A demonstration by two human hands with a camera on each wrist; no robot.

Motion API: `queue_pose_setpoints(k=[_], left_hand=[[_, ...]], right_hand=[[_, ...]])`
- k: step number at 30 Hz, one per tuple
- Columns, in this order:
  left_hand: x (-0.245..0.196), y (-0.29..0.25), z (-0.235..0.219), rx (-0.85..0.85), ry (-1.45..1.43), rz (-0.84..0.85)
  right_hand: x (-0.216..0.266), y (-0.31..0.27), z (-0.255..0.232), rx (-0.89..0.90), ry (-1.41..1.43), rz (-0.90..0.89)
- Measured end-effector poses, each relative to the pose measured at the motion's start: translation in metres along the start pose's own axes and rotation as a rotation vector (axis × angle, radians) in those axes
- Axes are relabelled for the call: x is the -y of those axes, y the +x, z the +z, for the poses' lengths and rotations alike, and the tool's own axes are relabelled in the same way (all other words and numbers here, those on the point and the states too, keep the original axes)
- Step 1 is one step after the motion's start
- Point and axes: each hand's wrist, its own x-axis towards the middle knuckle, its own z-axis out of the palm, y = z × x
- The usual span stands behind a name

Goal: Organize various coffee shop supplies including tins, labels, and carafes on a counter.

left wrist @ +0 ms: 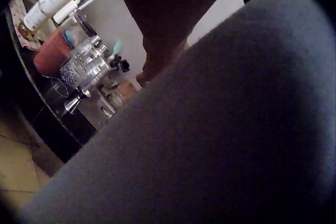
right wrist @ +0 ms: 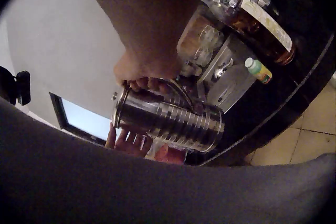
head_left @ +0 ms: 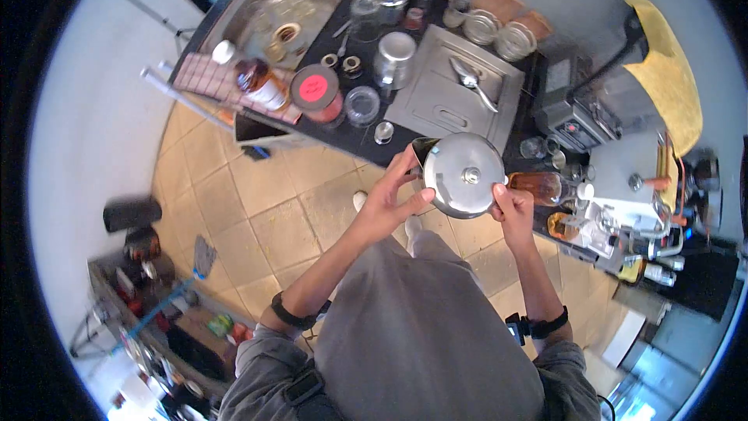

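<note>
A lidded metal pitcher [head_left: 465, 174] is held up over the floor in front of the body, and in the right wrist view the ribbed metal pitcher [right wrist: 168, 121] lies tilted in the picture. The left hand [head_left: 393, 201] grips its side, thumb at the lid's rim; its fingers [right wrist: 128, 142] show against the metal. Around the handle on the opposite side curls the right hand [head_left: 513, 210], also seen gripping it [right wrist: 147, 74]. Grey clothing covers much of the left wrist view, where the left hand [left wrist: 157, 64] is dark and its grip is hidden.
A dark counter [head_left: 351, 134] curves ahead, bearing a red-labelled jar [head_left: 318, 93], an amber bottle [head_left: 261, 84], a metal mug [head_left: 396, 58] and a steel tray [head_left: 425, 97]. Left of these is a sink [head_left: 261, 0]. At the right lies another amber bottle [head_left: 538, 186] near a grey machine [head_left: 573, 101].
</note>
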Motion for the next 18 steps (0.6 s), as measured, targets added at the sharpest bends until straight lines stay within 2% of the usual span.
queue_pose_setpoints(k=[4, 6, 9, 12, 14, 15, 16, 17, 18], left_hand=[[0.013, -0.053, 0.019, -0.118, 0.031, 0.039], [0.009, -0.083, 0.034, -0.167, -0.040, -0.088], [0.037, -0.137, 0.059, -0.375, 0.022, -0.020], [0.048, -0.186, 0.088, -0.477, 0.050, 0.013], [0.041, -0.215, 0.110, -0.534, 0.034, 0.011], [0.058, -0.230, 0.109, -0.547, 0.215, 0.053], [0.061, -0.246, 0.120, -0.618, 0.240, 0.092], [0.064, -0.262, 0.131, -0.660, 0.260, 0.076], [0.063, -0.277, 0.137, -0.707, 0.274, 0.057]], right_hand=[[-0.021, -0.010, -0.008, 0.207, 0.018, -0.056], [-0.020, -0.018, -0.008, 0.293, -0.023, -0.091], [-0.039, -0.036, -0.008, 0.425, -0.051, -0.114], [-0.061, -0.056, -0.007, 0.511, -0.057, -0.145], [-0.075, -0.070, -0.005, 0.582, -0.030, -0.071], [-0.069, -0.079, -0.001, 0.622, -0.034, -0.078], [-0.064, -0.089, 0.004, 0.657, -0.038, -0.080], [-0.069, -0.098, 0.008, 0.730, -0.037, -0.121], [-0.075, -0.104, 0.012, 0.768, 0.012, -0.084]])
